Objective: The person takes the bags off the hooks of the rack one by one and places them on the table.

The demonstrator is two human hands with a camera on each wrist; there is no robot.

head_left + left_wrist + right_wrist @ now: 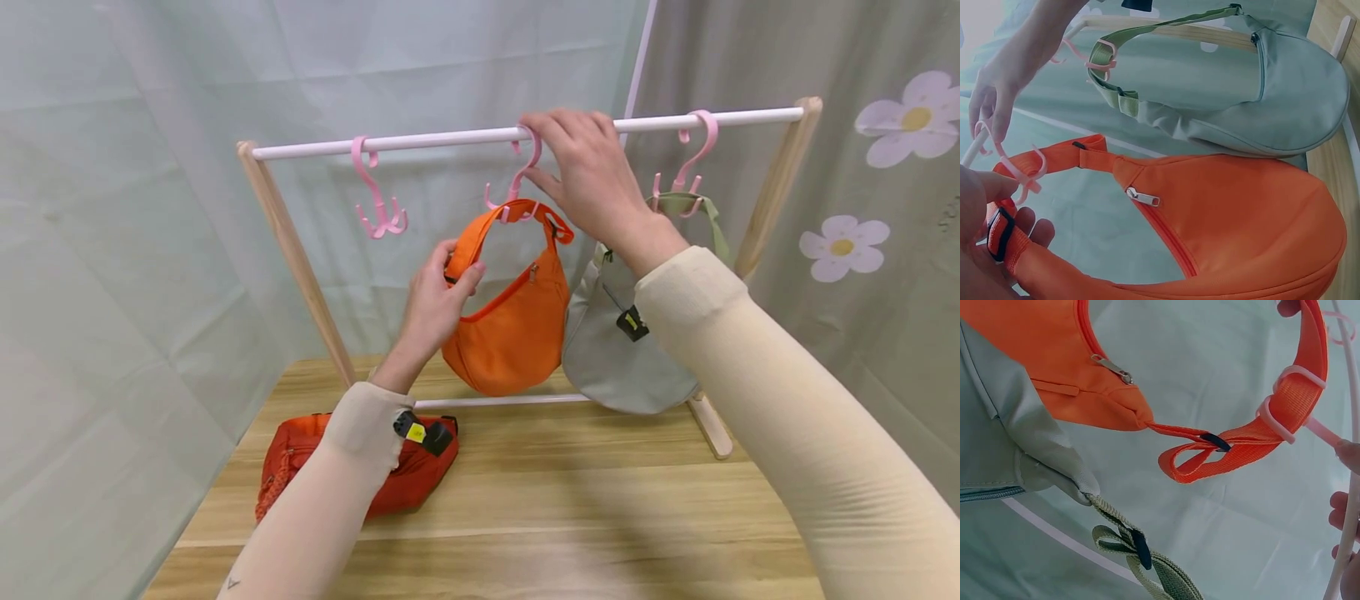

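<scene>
An orange crescent-shaped bag hangs by its strap from the prongs of the middle pink hook. My left hand grips the strap's left side, near the black buckle seen in the left wrist view. Up at the white rail, my right hand curls its fingers over the bar just right of that hook. Its thumb touches the hook's stem in the right wrist view. A grey-green bag hangs from the right pink hook, partly behind my right forearm.
Nothing hangs on the left pink hook. A red bag lies on the wooden table, partly covered by my left forearm. Wooden posts hold the rail at both ends. A curtain with flowers is on the right.
</scene>
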